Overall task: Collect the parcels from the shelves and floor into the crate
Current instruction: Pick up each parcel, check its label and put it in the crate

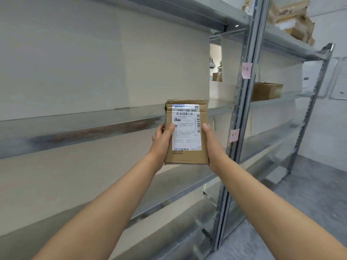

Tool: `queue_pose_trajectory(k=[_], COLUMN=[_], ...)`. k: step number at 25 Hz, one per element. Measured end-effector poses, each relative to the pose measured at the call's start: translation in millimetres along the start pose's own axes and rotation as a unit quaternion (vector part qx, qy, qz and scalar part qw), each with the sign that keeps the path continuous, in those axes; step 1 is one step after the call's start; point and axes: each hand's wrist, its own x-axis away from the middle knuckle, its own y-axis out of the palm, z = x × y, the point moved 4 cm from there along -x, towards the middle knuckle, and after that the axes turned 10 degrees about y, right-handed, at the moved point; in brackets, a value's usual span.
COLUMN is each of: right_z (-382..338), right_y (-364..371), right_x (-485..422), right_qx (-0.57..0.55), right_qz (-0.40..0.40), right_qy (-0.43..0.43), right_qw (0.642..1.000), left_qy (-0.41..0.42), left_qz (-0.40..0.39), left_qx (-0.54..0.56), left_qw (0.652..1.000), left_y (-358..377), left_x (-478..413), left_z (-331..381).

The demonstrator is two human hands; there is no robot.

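A small brown cardboard parcel [186, 156] with a white shipping label is held up in front of the metal shelves. My left hand [162, 141] grips its left edge, thumb lying on the label. My right hand [212, 145] grips its right edge, thumb on the front face. Another brown parcel [266, 91] lies on a middle shelf of the right-hand rack. Several stacked parcels [294, 21] sit on that rack's top shelf. The crate is out of view.
A long grey metal shelf [78, 132] runs across the left, with further shelves above and below it. Steel uprights [242, 102] with pink tags divide the two racks. Grey floor [309, 194] lies at the right. A box [217, 76] shows through the gap behind.
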Motion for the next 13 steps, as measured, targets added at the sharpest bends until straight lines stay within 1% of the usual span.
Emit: queue_pose_trajectory(k=[2,5,7,9,11,13], right_z=[10,17,19,22,24,27], right_y=[25,73,109,148,185,233], right_x=[-6,-9,-3,8,22,45], right_qx=[-0.001,-0.004,-0.001,-0.003,-0.002,0.002], right_qz=[-0.036,-0.102,-0.154,-0.205,-0.242,-0.286], right_qy=[0.022,0.045,0.052,0.059,0.067,0.078], right_qw=[0.999,0.994,0.987,0.977,0.968,0.955], left_qy=[-0.002,0.011,0.021,0.034,0.030,0.031], left_qz=[0.047,0.091,0.136,0.184,0.222,0.275], left_qx=[-0.029,-0.036,-0.031,-0.043,-0.053,-0.065], left_qw=[0.998,0.995,0.990,0.981,0.973,0.959], left_y=[-31,-67,-94,-124,-151,-190], left_x=[9,42,58,77,98,127], left_z=[-5,27,44,62,76,92])
